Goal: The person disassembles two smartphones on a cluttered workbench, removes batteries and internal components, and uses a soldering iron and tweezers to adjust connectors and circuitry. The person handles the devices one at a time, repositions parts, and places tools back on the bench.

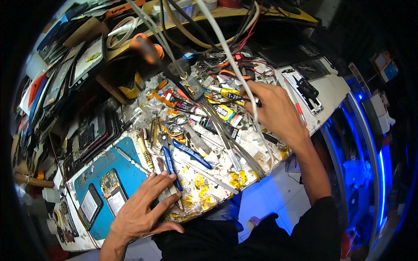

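My left hand (146, 208) lies at the bench's front edge, fingers stretched out and holding nothing. Its fingertips are next to blue-handled cutters (171, 167) and a thin silver pen-like tool (130, 160). Over the clutter at the right, my right hand (275, 109) has its fingers bent and closed at the end of a yellow-and-black glue tube (231, 95). Something dark shows between those fingers, but I cannot tell what they grip. On the blue mat (133, 148), left of my left hand, lie an opened phone (112, 191) with its board bare and another phone part (90, 206).
Grey cables (217, 30) hang across the bench in front of my right hand. Scissors (176, 126), tubes and scraps crowd the middle. Stacked phone parts (93, 135) stand at the left. A white phone frame (305, 91) rests on the right end. Blue-lit shelving (355, 130) is beyond.
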Demonstrator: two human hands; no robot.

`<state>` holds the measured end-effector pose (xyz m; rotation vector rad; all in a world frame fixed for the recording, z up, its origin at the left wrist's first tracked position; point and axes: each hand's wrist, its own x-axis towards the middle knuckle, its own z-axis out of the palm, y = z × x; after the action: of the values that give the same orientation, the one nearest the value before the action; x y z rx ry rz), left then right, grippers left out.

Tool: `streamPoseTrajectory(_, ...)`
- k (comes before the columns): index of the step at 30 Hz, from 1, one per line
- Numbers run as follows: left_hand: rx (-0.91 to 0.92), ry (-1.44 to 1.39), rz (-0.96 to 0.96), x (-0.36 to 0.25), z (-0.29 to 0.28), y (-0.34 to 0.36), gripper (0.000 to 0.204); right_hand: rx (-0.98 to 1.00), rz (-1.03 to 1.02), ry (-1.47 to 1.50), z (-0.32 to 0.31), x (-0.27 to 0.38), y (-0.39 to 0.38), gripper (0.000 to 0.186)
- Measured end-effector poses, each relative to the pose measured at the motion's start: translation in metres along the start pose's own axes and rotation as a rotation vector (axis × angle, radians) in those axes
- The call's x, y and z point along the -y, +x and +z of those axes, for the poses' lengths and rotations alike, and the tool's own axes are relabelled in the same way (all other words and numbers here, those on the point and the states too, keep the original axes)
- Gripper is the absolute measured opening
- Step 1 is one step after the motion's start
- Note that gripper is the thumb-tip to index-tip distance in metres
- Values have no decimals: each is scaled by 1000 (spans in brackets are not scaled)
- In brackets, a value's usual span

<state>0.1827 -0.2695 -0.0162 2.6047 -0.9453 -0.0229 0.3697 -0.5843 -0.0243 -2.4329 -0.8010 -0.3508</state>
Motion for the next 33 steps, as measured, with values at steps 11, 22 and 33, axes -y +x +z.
streamPoseTrajectory(11, 7, -5, 22, -2, -3, 1, 69, 165, -75, -97, 5, 12, 7, 33)
streamPoseTrajectory(22, -53, 16, 46, 2, 1, -1, 56, 179, 15, -133, -3, 18, 5, 30)
streamPoseTrajectory(33, -55, 37, 79, 6, 6, -1, 37, 111, 76, -240, -11, 25, 2, 30)
